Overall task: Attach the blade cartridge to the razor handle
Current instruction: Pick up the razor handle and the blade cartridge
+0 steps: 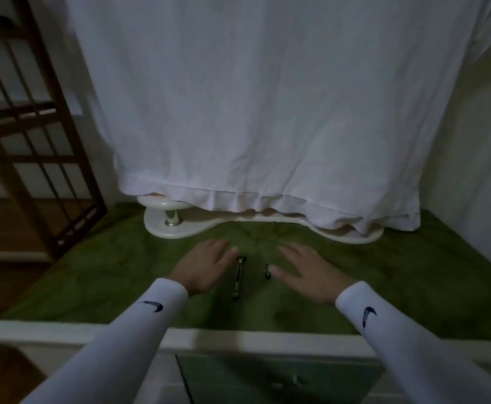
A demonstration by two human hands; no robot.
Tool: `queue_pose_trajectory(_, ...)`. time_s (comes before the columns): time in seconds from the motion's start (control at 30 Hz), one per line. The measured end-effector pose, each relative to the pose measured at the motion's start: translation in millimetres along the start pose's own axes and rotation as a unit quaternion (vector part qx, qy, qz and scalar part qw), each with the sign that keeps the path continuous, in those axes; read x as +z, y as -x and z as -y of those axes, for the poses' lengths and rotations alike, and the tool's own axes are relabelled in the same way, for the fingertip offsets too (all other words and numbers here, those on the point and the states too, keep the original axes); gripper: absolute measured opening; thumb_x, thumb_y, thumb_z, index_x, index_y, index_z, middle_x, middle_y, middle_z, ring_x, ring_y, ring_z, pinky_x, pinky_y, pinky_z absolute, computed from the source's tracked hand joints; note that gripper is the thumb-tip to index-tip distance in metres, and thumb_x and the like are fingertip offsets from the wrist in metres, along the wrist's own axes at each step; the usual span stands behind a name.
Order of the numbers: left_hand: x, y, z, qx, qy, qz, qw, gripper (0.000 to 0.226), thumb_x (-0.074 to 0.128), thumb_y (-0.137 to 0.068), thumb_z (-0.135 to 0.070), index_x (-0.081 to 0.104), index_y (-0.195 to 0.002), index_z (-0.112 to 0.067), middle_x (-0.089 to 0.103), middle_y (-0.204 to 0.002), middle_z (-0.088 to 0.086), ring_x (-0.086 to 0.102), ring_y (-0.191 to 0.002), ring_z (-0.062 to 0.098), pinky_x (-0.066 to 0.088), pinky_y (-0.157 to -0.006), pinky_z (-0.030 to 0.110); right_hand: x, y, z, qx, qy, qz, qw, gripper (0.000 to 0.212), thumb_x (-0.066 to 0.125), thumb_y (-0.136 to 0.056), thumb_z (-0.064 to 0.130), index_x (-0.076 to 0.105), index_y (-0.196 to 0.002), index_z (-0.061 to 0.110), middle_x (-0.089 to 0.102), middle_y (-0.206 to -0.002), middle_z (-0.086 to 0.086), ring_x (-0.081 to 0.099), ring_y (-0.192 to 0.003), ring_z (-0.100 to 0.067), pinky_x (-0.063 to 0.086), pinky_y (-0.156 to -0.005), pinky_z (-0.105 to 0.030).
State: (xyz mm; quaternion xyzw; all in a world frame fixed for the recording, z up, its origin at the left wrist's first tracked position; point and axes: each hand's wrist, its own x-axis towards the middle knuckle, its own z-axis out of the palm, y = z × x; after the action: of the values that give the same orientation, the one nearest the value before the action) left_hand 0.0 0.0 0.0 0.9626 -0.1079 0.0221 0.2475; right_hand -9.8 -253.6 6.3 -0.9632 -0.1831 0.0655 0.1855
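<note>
A dark razor handle lies lengthwise on the green cloth, its head end pointing away from me. A small dark blade cartridge lies apart from it, a little to the right. My left hand hovers flat just left of the handle, fingers spread and holding nothing. My right hand is flat on the right, its thumb tip touching or almost touching the cartridge. Both arms wear white sleeves.
A white curved stand sits behind the hands, half covered by a hanging white sheet. A brown wooden frame leans at the left. The table's white front edge runs below, with a glass panel under it.
</note>
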Motion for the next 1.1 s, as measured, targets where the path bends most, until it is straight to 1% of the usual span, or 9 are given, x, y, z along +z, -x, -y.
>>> queue_pose_trajectory(0.1, 14, -5, 9, -0.033, -0.019, 0.039, 0.999, 0.073, 0.020, -0.090, -0.067, 0.034, -0.145, -0.021, 0.040, -0.150, 0.008, 0.036, -0.136, 0.024, 0.027, -0.108, 0.040, 11, -4, -5, 0.023, 0.005, 0.026, 0.999, 0.097, 0.015, -0.072, 0.086, 0.014, -0.151, 0.029, 0.012, -0.162, 0.000, 0.008, -0.147, -0.022, 0.014, -0.115, -0.047)
queue_pose_trajectory(0.23, 28, -19, 16, -0.061, -0.027, 0.068, 0.996, 0.070, 0.020, -0.090, -0.066, 0.037, -0.142, -0.022, 0.045, -0.145, 0.010, 0.043, -0.129, 0.025, 0.034, -0.103, 0.041, 29, -18, -15, 0.037, 0.016, 0.045, 0.998, 0.082, 0.027, -0.084, 0.075, 0.017, -0.150, 0.028, 0.016, -0.161, 0.000, 0.011, -0.146, -0.023, 0.016, -0.115, -0.046)
queue_pose_trajectory(0.33, 33, -26, 15, -0.061, -0.034, 0.075, 0.995, 0.066, 0.021, -0.090, -0.065, 0.046, -0.132, -0.021, 0.054, -0.133, 0.011, 0.051, -0.116, 0.025, 0.039, -0.091, 0.038, 37, -29, -18, 0.032, 0.020, 0.052, 0.998, 0.076, 0.035, -0.088, 0.067, 0.018, -0.150, 0.027, 0.017, -0.161, 0.000, 0.013, -0.146, -0.023, 0.016, -0.115, -0.044)
queue_pose_trajectory(0.43, 37, -35, 13, -0.071, -0.035, 0.093, 0.993, 0.061, 0.024, -0.089, -0.066, 0.051, -0.121, -0.021, 0.058, -0.118, 0.009, 0.055, -0.101, 0.023, 0.042, -0.081, 0.035, 42, -40, -19, 0.022, 0.029, 0.045, 0.998, 0.069, 0.042, -0.091, 0.058, 0.020, -0.149, 0.027, 0.020, -0.160, 0.001, 0.015, -0.145, -0.023, 0.017, -0.115, -0.041)
queue_pose_trajectory(0.53, 43, -42, 12, -0.080, -0.054, 0.090, 0.991, 0.058, 0.028, -0.088, -0.066, 0.052, -0.113, -0.019, 0.058, -0.110, 0.007, 0.054, -0.090, 0.021, 0.042, -0.076, 0.035, 46, -50, -20, 0.007, 0.027, 0.028, 0.999, 0.063, 0.048, -0.092, 0.048, 0.026, -0.148, 0.026, 0.027, -0.158, 0.001, 0.023, -0.143, -0.022, 0.020, -0.114, -0.038)
queue_pose_trajectory(0.7, 57, -49, 10, -0.094, -0.091, 0.070, 0.989, 0.047, 0.032, -0.088, -0.065, 0.048, -0.097, -0.021, 0.058, -0.105, 0.009, 0.052, -0.083, 0.021, 0.042, -0.072, 0.035, 52, -57, -21, -0.024, 0.028, 0.005, 0.999, 0.052, 0.048, -0.095, 0.037, 0.036, -0.144, 0.023, 0.038, -0.153, -0.001, 0.032, -0.138, -0.021, 0.024, -0.112, -0.034)
queue_pose_trajectory(0.77, 62, -49, 9, -0.095, -0.105, 0.057, 0.988, 0.048, 0.033, -0.088, -0.064, 0.049, -0.100, -0.020, 0.058, -0.105, 0.010, 0.053, -0.084, 0.022, 0.044, -0.073, 0.035, 54, -59, -21, -0.030, 0.032, -0.007, 0.999, 0.046, 0.048, -0.096, 0.035, 0.042, -0.140, 0.023, 0.044, -0.148, -0.001, 0.037, -0.134, -0.021, 0.028, -0.110, -0.034)
queue_pose_trajectory(0.9, 69, -50, 7, -0.088, -0.116, 0.047, 0.988, 0.048, 0.035, -0.090, -0.059, 0.049, -0.110, -0.017, 0.058, -0.108, 0.011, 0.058, -0.093, 0.028, 0.048, -0.079, 0.038, 56, -61, -20, -0.052, 0.044, -0.025, 0.997, 0.037, 0.046, -0.097, 0.032, 0.055, -0.131, 0.020, 0.057, -0.135, -0.003, 0.046, -0.123, -0.021, 0.035, -0.104, -0.034)
queue_pose_trajectory(1.1, 72, -49, 4, -0.075, -0.131, 0.036, 0.988, 0.040, 0.036, -0.093, -0.049, 0.052, -0.112, -0.017, 0.058, -0.105, 0.011, 0.057, -0.091, 0.026, 0.047, -0.076, 0.036, 61, -62, -18, -0.066, 0.070, -0.047, 0.994, 0.033, 0.041, -0.099, 0.027, 0.061, -0.122, 0.015, 0.061, -0.126, -0.006, 0.049, -0.114, -0.022, 0.040, -0.097, -0.032)
